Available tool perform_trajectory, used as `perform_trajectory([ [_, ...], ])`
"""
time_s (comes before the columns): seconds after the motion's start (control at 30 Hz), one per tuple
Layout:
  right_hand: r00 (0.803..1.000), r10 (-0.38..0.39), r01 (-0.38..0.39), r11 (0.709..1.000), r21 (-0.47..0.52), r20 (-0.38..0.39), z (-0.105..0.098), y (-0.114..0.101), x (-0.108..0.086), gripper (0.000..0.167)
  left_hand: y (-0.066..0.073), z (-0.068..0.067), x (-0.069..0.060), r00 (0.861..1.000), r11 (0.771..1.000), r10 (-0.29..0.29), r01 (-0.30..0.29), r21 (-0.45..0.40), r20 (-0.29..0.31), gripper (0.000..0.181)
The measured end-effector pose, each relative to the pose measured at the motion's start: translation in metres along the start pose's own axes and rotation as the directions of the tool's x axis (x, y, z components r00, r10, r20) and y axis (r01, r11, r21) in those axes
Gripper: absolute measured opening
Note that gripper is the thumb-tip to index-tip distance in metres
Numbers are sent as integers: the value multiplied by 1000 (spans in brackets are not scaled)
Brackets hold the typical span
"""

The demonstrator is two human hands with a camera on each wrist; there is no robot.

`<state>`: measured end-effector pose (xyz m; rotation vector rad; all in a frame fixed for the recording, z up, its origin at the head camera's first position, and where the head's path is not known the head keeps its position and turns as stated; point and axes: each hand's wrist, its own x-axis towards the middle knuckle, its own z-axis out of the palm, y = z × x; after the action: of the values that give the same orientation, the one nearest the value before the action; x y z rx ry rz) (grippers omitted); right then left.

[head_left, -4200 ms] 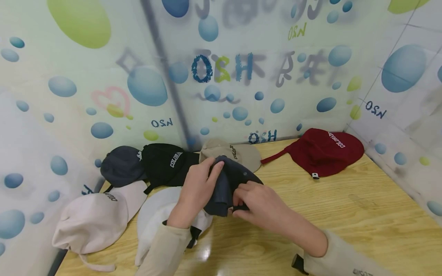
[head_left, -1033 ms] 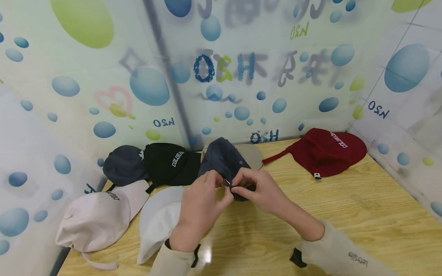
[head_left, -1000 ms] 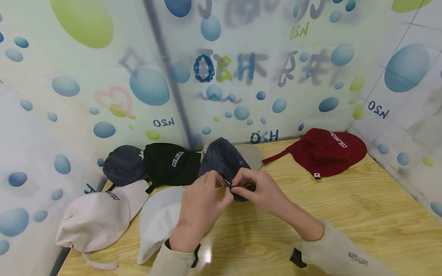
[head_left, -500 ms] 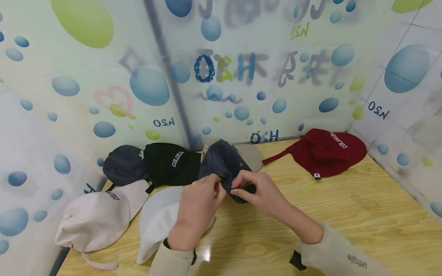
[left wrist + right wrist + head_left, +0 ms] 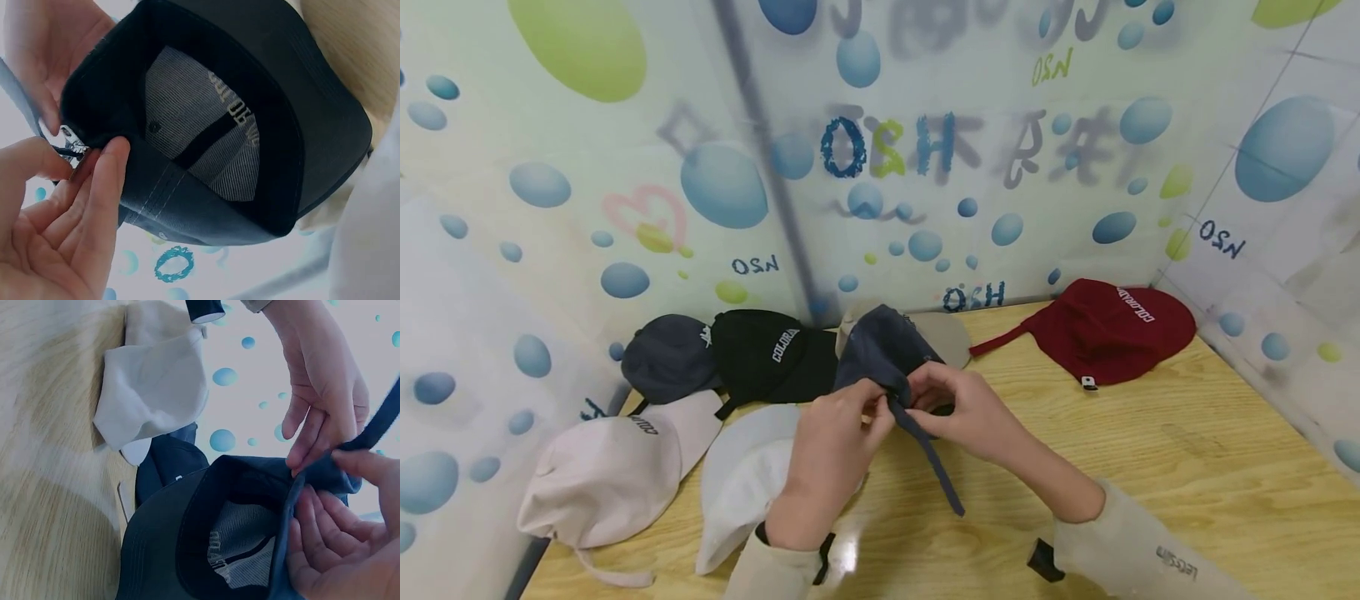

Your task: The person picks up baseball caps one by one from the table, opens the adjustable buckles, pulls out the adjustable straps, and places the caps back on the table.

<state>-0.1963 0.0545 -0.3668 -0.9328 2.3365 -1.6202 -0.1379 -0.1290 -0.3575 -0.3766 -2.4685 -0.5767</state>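
A navy baseball cap [image 5: 878,346] is held up between both hands, its opening towards me. My left hand [image 5: 831,442] pinches the metal buckle [image 5: 74,149] at the back of the cap between thumb and fingers. On the other side my right hand [image 5: 973,412] grips the cap's back edge, thumb outside and fingers against the cloth. The cap's loose strap [image 5: 942,471] hangs below the right hand towards the table. In the left wrist view the brim [image 5: 331,119] and striped lining [image 5: 178,94] show. Whether the strap passes through the buckle is hard to see.
A dark grey cap [image 5: 666,358], a black cap [image 5: 756,354] and a beige cap [image 5: 951,333] line the back of the wooden table [image 5: 1112,450]. Pink [image 5: 602,475] and white [image 5: 741,467] caps lie at left, a red cap [image 5: 1112,333] at back right. Patterned walls enclose the table.
Earlier the cap was turned and folded in the hands; now its back faces me. In the last half second the strap's end has come free and hangs down. The hands have barely moved since.
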Motion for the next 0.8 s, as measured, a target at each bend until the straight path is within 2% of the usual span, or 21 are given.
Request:
perform_trajectory([
  [0.13, 999, 1, -1, 1000, 10, -34, 0, 1, 0, 13, -1, -3, 0, 996, 985, -68, 77, -155, 64, 4],
  [0.3, 999, -29, 29, 1000, 5, -38, -1, 1, 1, 14, -2, -6, 1, 984, 963, -109, 139, -229, 138, 19],
  [0.4, 998, -48, 48, 999, 0, -30, 0, 2, 1, 14, -3, -6, 3, 976, 947, -126, 172, -271, 177, 19],
  [0.5, 998, -61, 61, 998, 1, -32, 1, 2, 0, 14, -3, -6, 4, 968, 934, -152, 206, -292, 199, 16],
  [0.6, 997, -65, 65, 998, 1, -36, 2, 2, 0, 14, -3, -5, 6, 964, 931, -166, 222, -289, 207, 13],
  [0.8, 997, -64, 64, 998, 1, -33, 2, 3, 0, 13, -2, -3, 7, 968, 944, -159, 206, -257, 194, 13],
])
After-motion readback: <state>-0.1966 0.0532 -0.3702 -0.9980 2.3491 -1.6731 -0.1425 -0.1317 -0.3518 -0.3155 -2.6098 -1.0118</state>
